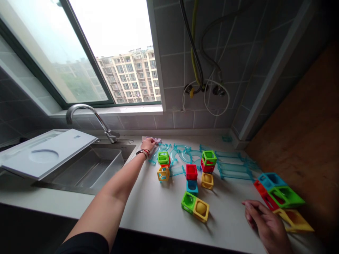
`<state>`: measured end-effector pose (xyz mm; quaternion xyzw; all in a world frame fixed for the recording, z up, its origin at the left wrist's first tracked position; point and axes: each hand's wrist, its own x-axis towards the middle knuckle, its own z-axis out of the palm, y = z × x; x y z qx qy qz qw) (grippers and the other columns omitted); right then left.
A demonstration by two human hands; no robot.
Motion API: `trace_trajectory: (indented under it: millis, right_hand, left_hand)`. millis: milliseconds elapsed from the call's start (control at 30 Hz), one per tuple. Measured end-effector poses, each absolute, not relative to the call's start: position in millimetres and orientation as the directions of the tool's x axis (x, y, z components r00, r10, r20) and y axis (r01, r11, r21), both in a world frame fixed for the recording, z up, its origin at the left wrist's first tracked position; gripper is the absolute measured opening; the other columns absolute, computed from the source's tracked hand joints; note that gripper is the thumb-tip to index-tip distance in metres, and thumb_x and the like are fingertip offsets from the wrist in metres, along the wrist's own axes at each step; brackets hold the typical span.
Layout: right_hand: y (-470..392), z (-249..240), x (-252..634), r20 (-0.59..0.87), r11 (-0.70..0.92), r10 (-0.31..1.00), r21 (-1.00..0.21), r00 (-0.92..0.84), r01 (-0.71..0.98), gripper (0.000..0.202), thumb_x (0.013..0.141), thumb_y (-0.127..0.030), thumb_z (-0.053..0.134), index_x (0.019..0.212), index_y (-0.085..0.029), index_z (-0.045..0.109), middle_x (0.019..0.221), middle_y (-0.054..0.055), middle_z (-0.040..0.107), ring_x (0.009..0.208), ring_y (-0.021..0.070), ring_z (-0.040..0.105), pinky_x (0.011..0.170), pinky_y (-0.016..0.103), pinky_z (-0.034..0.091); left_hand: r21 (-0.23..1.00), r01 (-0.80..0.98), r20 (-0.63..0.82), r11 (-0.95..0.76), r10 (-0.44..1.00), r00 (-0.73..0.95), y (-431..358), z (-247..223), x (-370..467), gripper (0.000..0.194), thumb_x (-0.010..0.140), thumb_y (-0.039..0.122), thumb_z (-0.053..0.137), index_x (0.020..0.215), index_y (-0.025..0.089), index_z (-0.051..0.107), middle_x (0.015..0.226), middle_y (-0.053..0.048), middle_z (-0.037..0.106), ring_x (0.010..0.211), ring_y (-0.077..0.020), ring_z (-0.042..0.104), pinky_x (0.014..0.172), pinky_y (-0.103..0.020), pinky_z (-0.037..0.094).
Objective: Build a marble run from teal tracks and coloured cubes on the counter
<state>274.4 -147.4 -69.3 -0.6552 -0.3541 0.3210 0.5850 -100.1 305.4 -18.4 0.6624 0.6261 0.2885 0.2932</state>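
Observation:
My left hand (148, 144) reaches to the back of the white counter, its fingers closed on a pale pink item (156, 140) by the wall. To its right stand green (163, 157) and yellow (163, 173) open-sided cubes. My right hand (267, 224) is low at the right with fingers curled together; whether anything is in them is hidden. Beside it are a blue cube (271, 180), a green cube (286, 197) and a yellow cube (295, 219). Mid-counter there are a red cube (191, 171), a blue cube (192, 187) and a joined green-yellow pair (195, 206).
Translucent blue track pieces (234, 170) lie along the back of the counter (153, 215). Another stack of cubes (208, 164) stands before them. At the left are a sink (92, 165), a faucet (91, 113) and a white panel (50, 153). Cables hang on the tiled wall.

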Motion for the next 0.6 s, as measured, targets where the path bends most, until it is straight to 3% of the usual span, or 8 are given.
trace_trajectory:
  millis: [167,300,500,600]
  right_hand:
    - [-151,-80,281,-0.051,-0.098,0.840,-0.993,0.540,0.060,0.033,0.094,-0.056,0.068,0.100,-0.023,0.067,0.067,-0.001,0.054,0.057,0.0149,0.049,0.049,0.024,0.043]
    - [-151,-86,284,-0.060,-0.085,0.835,-0.996,0.547,0.021,0.030,0.094,-0.051,0.069,0.107,-0.024,0.067,0.067,-0.001,0.055,0.058,0.0153,0.049,0.050,0.024,0.043]
    - [-147,-80,281,-0.033,-0.063,0.848,-0.997,0.529,0.039,0.031,0.093,-0.053,0.070,0.104,-0.023,0.068,0.067,-0.001,0.055,0.058,0.0150,0.049,0.050,0.024,0.043]
    - [-145,-74,276,-0.003,-0.053,0.857,-0.995,0.516,0.082,0.035,0.092,-0.055,0.070,0.102,-0.022,0.069,0.068,-0.001,0.055,0.057,0.0148,0.049,0.049,0.023,0.043]
  left_hand:
    - [0.870,0.492,-0.007,-0.029,0.997,0.070,323,-12,-75,0.035,0.100,0.036,0.065,0.131,0.018,0.063,0.133,-0.011,0.064,0.111,-0.0247,0.067,0.093,-0.046,0.059]
    - [0.940,0.341,-0.002,-0.005,1.000,0.020,294,-7,-86,0.038,0.100,0.037,0.065,0.132,0.017,0.062,0.129,-0.011,0.065,0.108,-0.0244,0.068,0.090,-0.045,0.060]
    - [0.979,0.203,0.032,-0.013,0.995,-0.093,141,4,-161,0.048,0.094,0.051,0.065,0.130,0.020,0.062,0.135,-0.013,0.067,0.096,-0.0208,0.072,0.071,-0.031,0.060]
    - [0.983,0.185,0.011,0.007,0.995,-0.095,41,-3,-194,0.052,0.087,0.056,0.071,0.124,0.019,0.066,0.126,-0.014,0.073,0.092,-0.0241,0.074,0.070,-0.033,0.061]
